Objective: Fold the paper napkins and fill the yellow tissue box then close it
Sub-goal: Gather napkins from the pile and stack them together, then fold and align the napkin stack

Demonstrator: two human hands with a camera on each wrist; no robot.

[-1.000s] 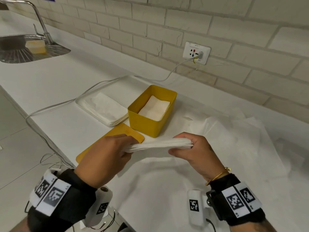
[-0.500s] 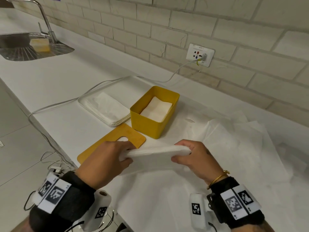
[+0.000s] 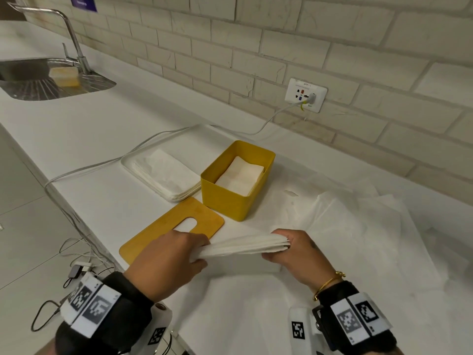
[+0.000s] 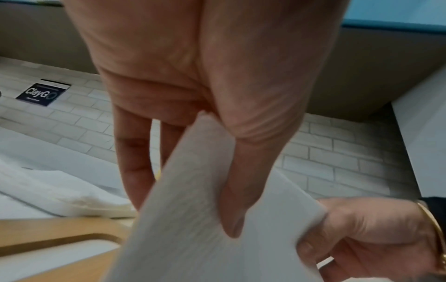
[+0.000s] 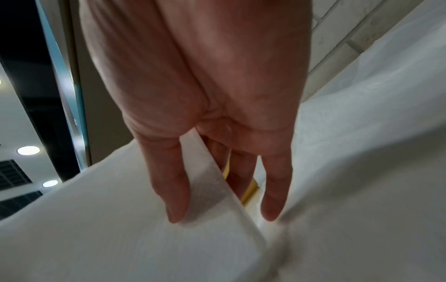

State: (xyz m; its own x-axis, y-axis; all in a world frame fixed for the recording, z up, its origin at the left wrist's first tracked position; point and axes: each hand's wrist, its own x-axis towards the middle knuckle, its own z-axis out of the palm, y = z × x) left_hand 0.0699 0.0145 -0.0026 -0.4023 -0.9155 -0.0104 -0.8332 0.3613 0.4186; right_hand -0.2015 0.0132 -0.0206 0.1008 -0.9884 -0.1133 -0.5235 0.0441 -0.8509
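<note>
A folded white napkin (image 3: 243,248) hangs a little above the counter between both hands. My left hand (image 3: 202,252) pinches its left end, thumb under and fingers over (image 4: 231,209). My right hand (image 3: 281,249) pinches the right end, where the layers fan out (image 5: 210,190). The open yellow tissue box (image 3: 225,201) stands behind the hands with folded napkins (image 3: 242,176) inside. Its yellow lid (image 3: 153,239), with an oval slot, lies flat on the counter left of the box, partly under my left hand.
A white tray (image 3: 128,162) with a stack of flat napkins (image 3: 166,175) sits left of the box. Loose white paper sheets (image 3: 358,239) cover the counter to the right. A cable (image 3: 102,165) runs from the wall socket (image 3: 305,94). A sink (image 3: 38,80) lies far left.
The napkin held between both hands has stayed at about the same height; its right end now fans open and the left end is pinched tighter. The head view has drawn nearer.
</note>
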